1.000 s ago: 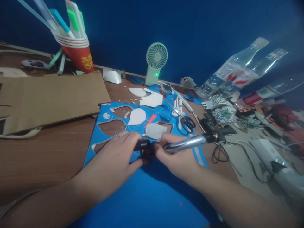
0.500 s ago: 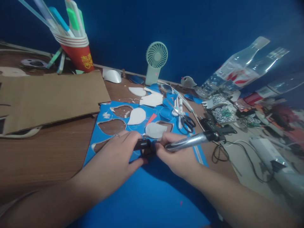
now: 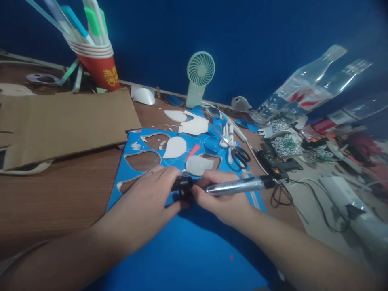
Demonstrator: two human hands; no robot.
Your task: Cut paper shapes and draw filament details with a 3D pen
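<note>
My left hand (image 3: 150, 194) is closed around a black marker cap (image 3: 182, 184), whose mouth faces right. My right hand (image 3: 226, 198) grips a silver marker (image 3: 239, 186) with a black end pointing right; the fingers cover its other end, close to the cap. Whether the tip is inside the cap I cannot tell. Both hands are over a blue board (image 3: 182, 246) with leaf-shaped holes cut in its far part. Just beyond the fingers lie a white leaf-shaped piece (image 3: 175, 148) and a greyish one (image 3: 198, 166).
Scissors (image 3: 239, 157) lie on the board's right side, with a glue gun (image 3: 280, 163) and cables farther right. A small green fan (image 3: 200, 74) stands at the back. Cardboard (image 3: 69, 125) and a red cup of pens (image 3: 100, 70) are left; plastic bottles (image 3: 306, 87) stand back right.
My right hand has moved slightly left with the marker, bringing it closer to the cap. The marker now lies a little flatter. My left hand has barely moved.
</note>
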